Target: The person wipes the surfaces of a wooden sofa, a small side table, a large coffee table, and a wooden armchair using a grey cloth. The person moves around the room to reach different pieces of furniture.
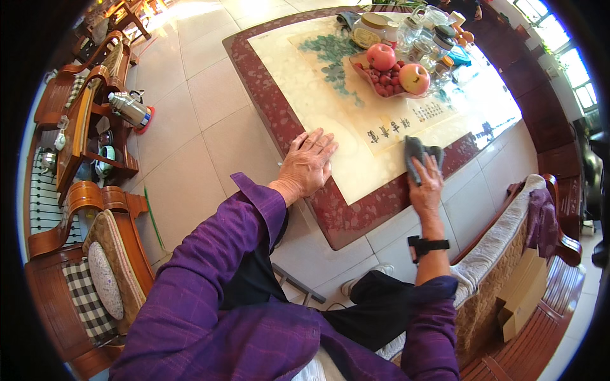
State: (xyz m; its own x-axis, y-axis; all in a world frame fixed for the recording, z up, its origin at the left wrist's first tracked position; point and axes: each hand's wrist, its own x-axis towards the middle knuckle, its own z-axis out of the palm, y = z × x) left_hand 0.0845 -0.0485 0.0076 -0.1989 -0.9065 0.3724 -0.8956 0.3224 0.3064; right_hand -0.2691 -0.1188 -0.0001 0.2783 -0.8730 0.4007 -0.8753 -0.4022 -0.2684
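Observation:
My right hand [425, 183] presses a dark grey cloth [415, 155] onto the table's right-hand edge, where the pale patterned top meets the dark red border. Flat on the left edge of the table [333, 221] rests my left hand [309, 159], with no object in it. Between and beyond my hands lies a printed picture [333, 66] with green foliage and dark characters. Further back on it stands a clear scalloped fruit dish [367, 76] holding small red fruits [387, 82] and two apples [413, 79].
Glass jars [411, 31] and a lidded honey-coloured jar [369, 31] crowd the table's far end. A metal thermos [128, 108] stands on the left beside wooden armchairs [71, 228]. At right is a wooden bench [538, 314] with a cardboard piece [523, 290]. Part of another person [469, 8] shows at the far top.

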